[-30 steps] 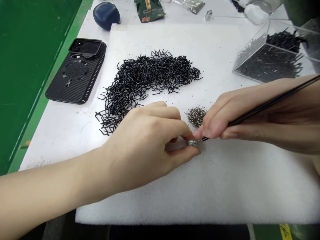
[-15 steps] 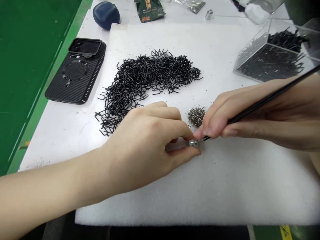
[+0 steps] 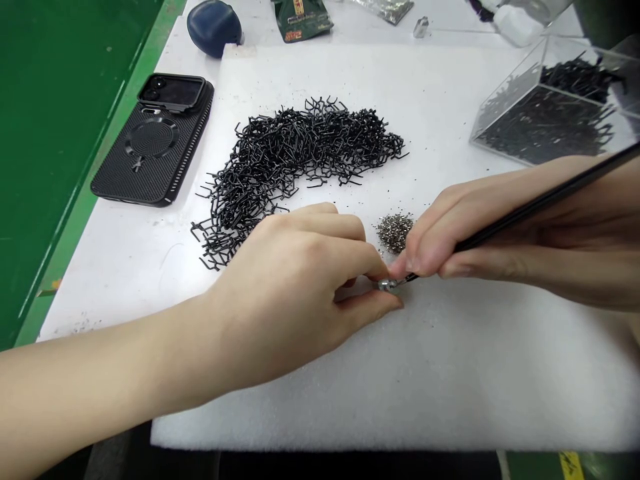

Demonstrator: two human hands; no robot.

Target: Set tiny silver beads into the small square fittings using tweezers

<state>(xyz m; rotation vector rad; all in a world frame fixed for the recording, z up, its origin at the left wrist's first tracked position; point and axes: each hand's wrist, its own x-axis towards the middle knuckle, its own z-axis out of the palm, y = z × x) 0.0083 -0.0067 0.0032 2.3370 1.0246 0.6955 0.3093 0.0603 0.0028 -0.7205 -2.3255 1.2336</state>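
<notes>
Between the thumb and index finger of my left hand (image 3: 295,287) is a small shiny metal piece (image 3: 387,285). My right hand (image 3: 480,230) grips a long, slim black tool (image 3: 555,192) like a pen; its kind is unclear. The tool's thin tip meets the right end of the metal piece, and my fingertips nearly touch there. Just behind the right fingers lies a little heap of tiny metallic bits (image 3: 394,232). Beyond my left hand spreads a curved pile of bent black wire-like pieces (image 3: 310,143).
A white foam sheet (image 3: 400,393) covers much of the table. At the left lies a phone in a black case (image 3: 150,140), with a dark blue rounded object (image 3: 214,28) behind it. A clear box (image 3: 545,123) of black pieces stands at right. A green packet (image 3: 303,20) lies at the back.
The black tool's handle has dipped slightly, and my right hand has tilted a little with it. Both hands keep their hold; the whole view has shifted very slightly.
</notes>
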